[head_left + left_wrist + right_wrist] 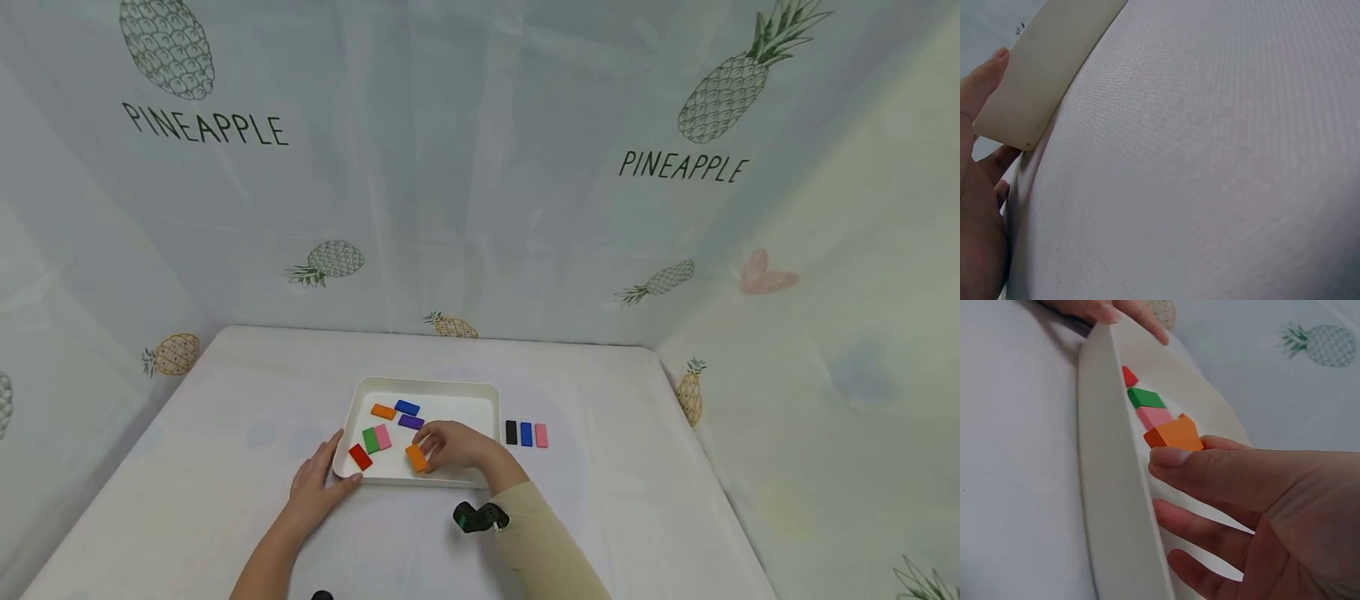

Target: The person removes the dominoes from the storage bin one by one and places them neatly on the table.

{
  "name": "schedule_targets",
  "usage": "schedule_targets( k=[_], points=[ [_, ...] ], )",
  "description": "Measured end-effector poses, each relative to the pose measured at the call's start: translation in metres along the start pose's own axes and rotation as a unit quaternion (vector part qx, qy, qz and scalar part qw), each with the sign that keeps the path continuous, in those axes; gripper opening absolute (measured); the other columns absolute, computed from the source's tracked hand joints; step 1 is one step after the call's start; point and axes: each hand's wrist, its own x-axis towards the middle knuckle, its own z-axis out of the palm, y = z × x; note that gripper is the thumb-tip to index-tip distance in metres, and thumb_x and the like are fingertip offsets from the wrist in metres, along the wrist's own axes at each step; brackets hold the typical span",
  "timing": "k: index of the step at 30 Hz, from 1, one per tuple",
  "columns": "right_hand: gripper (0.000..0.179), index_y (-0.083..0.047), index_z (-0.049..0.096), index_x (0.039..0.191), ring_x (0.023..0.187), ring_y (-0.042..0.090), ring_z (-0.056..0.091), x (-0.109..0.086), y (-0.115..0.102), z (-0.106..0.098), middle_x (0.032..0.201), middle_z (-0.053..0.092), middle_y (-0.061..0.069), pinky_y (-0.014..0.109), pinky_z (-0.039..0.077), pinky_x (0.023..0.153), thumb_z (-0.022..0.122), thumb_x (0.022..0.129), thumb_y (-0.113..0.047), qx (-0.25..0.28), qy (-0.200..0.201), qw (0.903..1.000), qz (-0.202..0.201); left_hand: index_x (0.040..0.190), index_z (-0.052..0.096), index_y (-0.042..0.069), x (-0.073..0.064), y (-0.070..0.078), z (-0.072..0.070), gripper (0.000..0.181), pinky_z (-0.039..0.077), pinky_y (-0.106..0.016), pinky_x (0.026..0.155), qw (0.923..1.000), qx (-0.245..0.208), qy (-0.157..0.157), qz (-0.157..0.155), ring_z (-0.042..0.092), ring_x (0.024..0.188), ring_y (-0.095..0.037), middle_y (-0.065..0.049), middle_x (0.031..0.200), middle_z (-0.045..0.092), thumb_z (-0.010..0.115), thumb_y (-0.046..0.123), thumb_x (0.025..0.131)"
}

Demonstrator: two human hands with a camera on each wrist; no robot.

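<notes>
My right hand (450,444) pinches an orange block (1175,434) between thumb and fingers, low over the near part of the white tray (461,481). Its other fingers spread beside the tray's near wall in the right wrist view. My left hand (311,492) lies around the tray's near left corner, thumb against the front wall and straight fingers along the left side. Inside the tray, a red block (361,457) lies near that corner. A green block (371,441) and a pink block (383,437) lie side by side behind it.
Farther back in the tray are another orange block (383,412), a blue block (407,407) and a purple block (411,422). Right of the tray, black (512,432), blue (527,434) and pink (542,436) blocks stand in a row on the white-covered table (630,500).
</notes>
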Motion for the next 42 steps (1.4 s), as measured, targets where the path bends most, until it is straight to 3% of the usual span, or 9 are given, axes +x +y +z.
schedule_targets(
  k=[10,20,28,35,42],
  points=[
    [0.037,-0.019,0.065,0.115,0.089,0.015,0.061,-0.021,0.002,-0.018,0.099,0.066,-0.006,0.032,0.054,0.085,0.078,0.082,-0.007,0.02,0.026,0.9995,0.006,0.155,0.022,0.011,0.003,0.0,0.0,0.092,0.002,-0.064,0.113,1.0,0.002,-0.005,-0.001,0.006,0.144,-0.045,-0.024,0.157,0.021,0.071,0.044,0.085],
    [0.04,-0.017,0.064,0.117,0.089,0.016,0.061,-0.045,0.011,-0.035,0.093,0.067,-0.005,0.035,0.054,0.082,0.079,0.081,-0.009,0.021,0.066,0.9975,-0.012,0.155,0.021,0.01,0.003,0.001,0.0,0.092,0.002,-0.064,0.113,1.0,0.006,-0.004,-0.002,0.007,0.144,-0.045,-0.024,0.157,0.021,0.071,0.043,0.084],
    [0.043,-0.011,0.062,0.12,0.093,0.018,0.062,-0.068,0.018,-0.046,0.095,0.066,-0.003,0.029,0.054,0.076,0.079,0.081,-0.004,0.019,0.095,0.9946,-0.038,0.155,0.02,0.011,0.002,0.002,0.0,0.093,0.001,-0.064,0.113,1.0,0.002,-0.007,-0.005,0.006,0.144,-0.045,-0.025,0.157,0.021,0.071,0.042,0.084],
    [0.044,-0.007,0.06,0.122,0.094,0.02,0.062,-0.087,0.03,-0.058,0.098,0.067,0.003,0.032,0.053,0.077,0.077,0.081,-0.002,0.048,0.135,0.9881,-0.055,0.155,0.02,0.011,0.001,0.002,0.0,0.093,0.001,-0.064,0.113,0.9999,0.001,-0.012,-0.008,0.005,0.144,-0.045,-0.024,0.157,0.02,0.072,0.042,0.084],
    [0.046,-0.007,0.061,0.123,0.093,0.022,0.062,-0.099,0.043,-0.071,0.101,0.066,0.004,0.035,0.053,0.078,0.078,0.081,-0.005,0.065,0.193,0.9786,-0.032,0.155,0.02,0.012,0.002,0.001,-0.001,0.093,0.001,-0.064,0.113,0.9999,0.002,-0.009,-0.007,0.005,0.144,-0.045,-0.024,0.157,0.02,0.071,0.043,0.084]
  ],
)
